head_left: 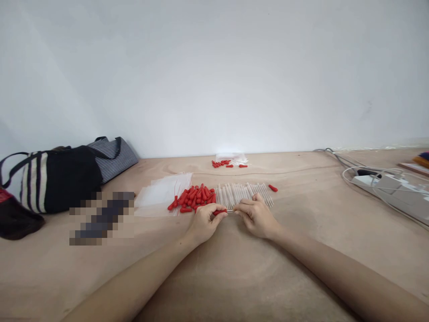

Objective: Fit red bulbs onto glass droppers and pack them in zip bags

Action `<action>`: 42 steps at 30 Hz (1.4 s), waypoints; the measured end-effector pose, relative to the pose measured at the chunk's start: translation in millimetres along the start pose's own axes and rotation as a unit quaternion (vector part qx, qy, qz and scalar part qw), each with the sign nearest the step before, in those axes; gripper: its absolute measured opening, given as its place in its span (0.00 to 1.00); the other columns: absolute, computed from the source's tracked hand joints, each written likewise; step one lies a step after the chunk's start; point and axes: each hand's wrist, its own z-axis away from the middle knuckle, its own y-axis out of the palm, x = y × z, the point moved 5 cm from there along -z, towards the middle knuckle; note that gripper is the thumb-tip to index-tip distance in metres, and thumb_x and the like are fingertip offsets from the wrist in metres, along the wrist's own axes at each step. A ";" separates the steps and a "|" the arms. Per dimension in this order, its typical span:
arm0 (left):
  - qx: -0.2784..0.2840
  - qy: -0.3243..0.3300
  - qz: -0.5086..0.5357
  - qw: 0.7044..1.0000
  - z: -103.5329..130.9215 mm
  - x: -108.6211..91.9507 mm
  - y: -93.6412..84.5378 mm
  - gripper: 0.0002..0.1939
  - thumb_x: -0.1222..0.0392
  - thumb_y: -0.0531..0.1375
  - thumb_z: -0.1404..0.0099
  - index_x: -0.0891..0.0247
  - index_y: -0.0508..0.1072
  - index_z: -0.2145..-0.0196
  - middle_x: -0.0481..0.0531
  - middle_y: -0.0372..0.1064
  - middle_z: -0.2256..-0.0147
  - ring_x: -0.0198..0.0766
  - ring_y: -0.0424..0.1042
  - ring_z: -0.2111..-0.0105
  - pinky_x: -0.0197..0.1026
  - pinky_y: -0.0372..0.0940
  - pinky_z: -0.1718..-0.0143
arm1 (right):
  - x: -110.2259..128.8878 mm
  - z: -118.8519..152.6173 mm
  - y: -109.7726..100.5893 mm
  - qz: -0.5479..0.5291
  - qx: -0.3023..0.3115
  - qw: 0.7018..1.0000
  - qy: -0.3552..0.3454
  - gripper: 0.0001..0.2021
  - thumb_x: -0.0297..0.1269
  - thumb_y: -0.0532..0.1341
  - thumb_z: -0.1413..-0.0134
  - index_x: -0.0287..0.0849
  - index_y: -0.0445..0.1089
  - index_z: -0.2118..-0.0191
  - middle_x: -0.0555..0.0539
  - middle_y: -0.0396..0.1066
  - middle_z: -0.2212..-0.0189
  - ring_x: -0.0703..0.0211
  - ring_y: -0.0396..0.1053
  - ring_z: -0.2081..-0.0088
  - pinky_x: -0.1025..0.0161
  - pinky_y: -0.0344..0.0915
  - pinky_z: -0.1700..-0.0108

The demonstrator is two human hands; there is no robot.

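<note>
Between the fingers of my left hand [205, 222] is a red rubber dropper bulb [220, 212], lying sideways. My right hand [256, 217] pinches a thin clear glass tube [230, 211] whose left end meets the bulb; how far it goes in I cannot make out. Just beyond my left hand lies a heap of red rubber bulbs [192, 197]. Past my right hand, a row of clear glass tubes [234, 193] lies side by side, partly covered by the fingers. One single red bulb [273, 188] rests right of the row.
Clear plastic bags [157, 194] lie left of the heap. Near the wall is a smaller group of bulbs [221, 163] with a plastic bag [233, 158]. Black and striped bags [73, 179] stand at left. A power strip [389, 188] with cables lies at right on the wooden table [214, 277].
</note>
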 end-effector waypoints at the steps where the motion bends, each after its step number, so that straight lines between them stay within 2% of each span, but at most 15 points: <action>1: -0.001 0.004 -0.002 1.000 0.0 -1.1 -0.3 0.06 0.63 0.57 0.44 0.66 0.72 0.69 0.50 0.72 0.72 0.35 0.71 0.72 0.35 0.64 0.71 | -0.4 -0.4 0.6 -0.010 0.006 1.000 0.007 0.09 0.29 0.50 0.47 0.43 0.68 0.67 0.51 0.68 0.73 0.66 0.60 0.74 0.62 0.44 0.66; 9: -0.003 0.050 -0.015 0.999 -0.5 -9.1 -0.6 0.04 0.66 0.57 0.44 0.65 0.71 0.71 0.50 0.71 0.73 0.34 0.70 0.73 0.34 0.64 0.71 | -2.5 -2.6 4.1 -0.080 0.039 0.995 0.055 0.10 0.29 0.51 0.47 0.43 0.69 0.69 0.51 0.70 0.73 0.65 0.62 0.73 0.62 0.46 0.64; 16: 0.009 0.063 -0.024 0.998 -0.6 -9.8 0.0 0.04 0.66 0.56 0.44 0.65 0.70 0.71 0.50 0.71 0.74 0.33 0.69 0.74 0.34 0.63 0.71 | 0.4 -5.5 5.7 -0.112 0.063 0.988 0.082 0.10 0.29 0.51 0.48 0.43 0.70 0.70 0.50 0.71 0.74 0.64 0.64 0.72 0.61 0.49 0.63; 25: 0.034 0.014 0.001 0.999 -0.6 -6.3 -1.2 0.05 0.62 0.56 0.44 0.64 0.70 0.69 0.50 0.72 0.71 0.35 0.70 0.71 0.36 0.64 0.69 | 2.7 -5.1 3.0 -0.150 0.065 0.981 0.103 0.11 0.31 0.50 0.46 0.43 0.69 0.71 0.51 0.71 0.72 0.63 0.66 0.70 0.58 0.50 0.58; 31: 0.040 0.002 0.011 0.999 -0.6 -2.7 -3.6 0.15 0.58 0.61 0.47 0.64 0.68 0.61 0.51 0.71 0.65 0.37 0.70 0.65 0.37 0.64 0.63 | -0.9 -5.0 0.2 -0.147 0.063 0.981 0.108 0.11 0.33 0.50 0.46 0.43 0.69 0.71 0.51 0.71 0.73 0.63 0.66 0.71 0.59 0.51 0.60; 35: 0.034 -0.001 0.037 0.999 -1.6 -2.0 0.0 0.07 0.59 0.58 0.44 0.65 0.69 0.68 0.48 0.70 0.71 0.34 0.69 0.70 0.35 0.64 0.67 | -1.2 -4.7 2.7 -0.140 0.065 0.981 0.114 0.10 0.32 0.50 0.46 0.43 0.69 0.70 0.51 0.70 0.72 0.64 0.65 0.71 0.58 0.51 0.58; 39: 0.025 -0.016 0.053 0.998 -2.3 1.1 2.4 0.07 0.59 0.56 0.42 0.65 0.69 0.69 0.49 0.69 0.72 0.33 0.69 0.72 0.34 0.64 0.69 | 3.4 -5.8 4.3 -0.154 0.064 0.983 0.083 0.10 0.32 0.50 0.45 0.42 0.69 0.68 0.50 0.68 0.73 0.64 0.65 0.70 0.60 0.54 0.60; 42: 0.014 0.011 -0.009 1.000 -4.1 0.6 -2.9 0.12 0.57 0.58 0.44 0.64 0.68 0.62 0.51 0.69 0.66 0.37 0.68 0.65 0.39 0.64 0.63 | 2.3 -7.9 0.0 -0.165 0.059 0.984 0.020 0.11 0.30 0.50 0.46 0.41 0.68 0.64 0.47 0.67 0.70 0.63 0.64 0.69 0.64 0.58 0.64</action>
